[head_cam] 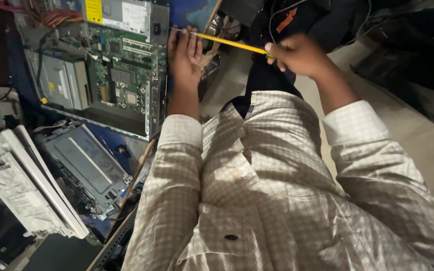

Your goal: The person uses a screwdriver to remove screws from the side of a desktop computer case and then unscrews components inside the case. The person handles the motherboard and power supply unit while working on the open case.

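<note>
- Yellow-shafted screwdriver (pixel 229 43): in the head view it runs at a slight slant from the right hand (pixel 300 54) across to the left hand (pixel 184 52), its thin metal tip reaching the upper rear corner of the open computer case (pixel 159 108).
- Right hand: fingers are curled tight around the handle end, which is hidden inside the fist. Judged from the grip, this hand supplies the turning force.
- Left hand: laid flat against the rear edge of the case, fingers extended and pressed close together, fingertips up beside the shaft near its tip. The placement appears to steady both the chassis and the tool; whether any finger actually touches the shaft cannot be told.
- Open computer case: it lies on its side with the interior facing the camera, which exposes the green motherboard (pixel 124 78), a grey power supply (pixel 126 15) at the top and a grey drive bay (pixel 64 83) at the left.
- Screw or fastener at the tip: too small to make out.
- Surroundings, same view: a second opened unit with a flat grey metal cover (pixel 84 163) lies below the case on a blue surface; a stack of white plastic panels (pixel 28 188) sits at lower left.
- Person: a checked cream shirt (pixel 277 200) with rolled cuffs fills the lower frame; the bare floor (pixel 428 145) shows at right.
</note>
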